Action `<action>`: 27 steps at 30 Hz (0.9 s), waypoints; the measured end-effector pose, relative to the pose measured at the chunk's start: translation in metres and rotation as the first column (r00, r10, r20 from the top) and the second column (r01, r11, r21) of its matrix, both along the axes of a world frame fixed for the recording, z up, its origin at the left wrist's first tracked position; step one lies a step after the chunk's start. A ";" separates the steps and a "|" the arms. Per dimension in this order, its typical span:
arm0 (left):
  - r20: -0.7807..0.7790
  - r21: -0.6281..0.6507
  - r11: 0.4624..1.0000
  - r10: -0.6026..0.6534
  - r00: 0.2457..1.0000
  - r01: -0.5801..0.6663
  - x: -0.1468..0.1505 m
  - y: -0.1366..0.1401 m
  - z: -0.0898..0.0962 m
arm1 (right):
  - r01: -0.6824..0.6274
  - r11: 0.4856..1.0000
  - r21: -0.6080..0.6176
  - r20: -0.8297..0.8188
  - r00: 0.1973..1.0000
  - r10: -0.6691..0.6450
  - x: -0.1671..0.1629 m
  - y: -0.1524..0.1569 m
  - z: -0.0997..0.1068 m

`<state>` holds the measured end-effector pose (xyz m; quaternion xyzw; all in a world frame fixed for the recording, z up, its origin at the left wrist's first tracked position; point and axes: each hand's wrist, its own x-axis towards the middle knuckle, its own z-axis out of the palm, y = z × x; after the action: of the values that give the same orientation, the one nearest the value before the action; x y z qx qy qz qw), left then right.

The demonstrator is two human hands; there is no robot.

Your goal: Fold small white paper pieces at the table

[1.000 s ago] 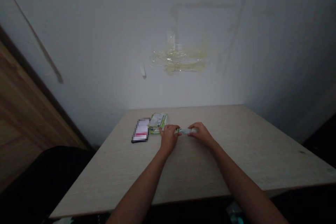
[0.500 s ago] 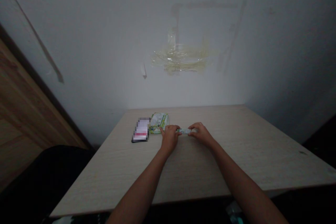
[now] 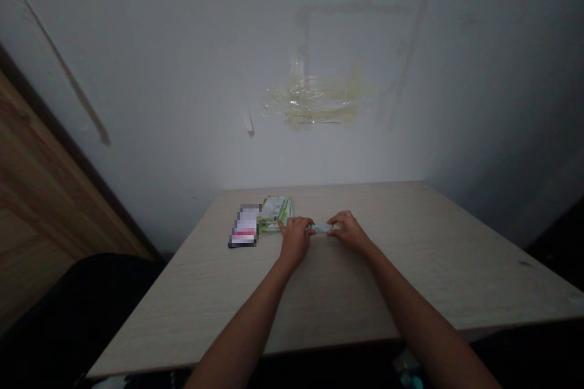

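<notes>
While the counter spreads on the near side of the small green/white packet, L hand pinches its L end & R hand its R end; can't tell if packet touches the counter. L of packet: phone w/ pixelated screen, then, slightly behind & closer to packet, stack of green/white packs. Well behind packet: wall w/ yellowed clear tape.

Compared with a second ago, the left hand is set very slightly farther right of the green-and-white stack; on the small pinched packet, to the right of that stack, somewhat differently patterned, more striped print is shown.
</notes>
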<state>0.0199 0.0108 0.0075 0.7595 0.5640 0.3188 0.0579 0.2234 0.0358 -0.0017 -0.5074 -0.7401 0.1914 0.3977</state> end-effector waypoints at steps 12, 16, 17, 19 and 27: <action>0.034 0.013 1.000 -0.016 0.999 0.016 -0.002 -0.001 0.000 | 0.017 0.999 0.049 0.015 1.000 -0.017 -0.001 0.000 0.001; 0.035 0.010 1.000 -0.021 0.999 0.021 -0.004 -0.001 0.001 | 0.007 0.999 0.034 0.066 0.998 -0.009 -0.001 -0.004 0.005; 0.029 0.004 1.000 -0.020 0.999 0.020 -0.004 -0.001 0.002 | 0.008 1.000 0.026 0.086 0.996 -0.010 -0.001 -0.005 0.006; 0.008 -0.010 1.000 -0.016 1.000 0.016 -0.004 -0.001 0.002 | 0.014 1.000 0.028 0.130 0.991 -0.017 -0.002 -0.005 0.007; -0.023 -0.003 0.998 -0.058 0.998 0.058 -0.004 0.001 0.003 | -0.067 0.994 0.082 0.232 0.971 0.046 0.002 0.002 0.003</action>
<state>0.0154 0.0113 0.0102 0.7791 0.5427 0.3077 0.0617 0.2249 0.0380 0.0011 -0.4865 -0.8032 0.1091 0.3260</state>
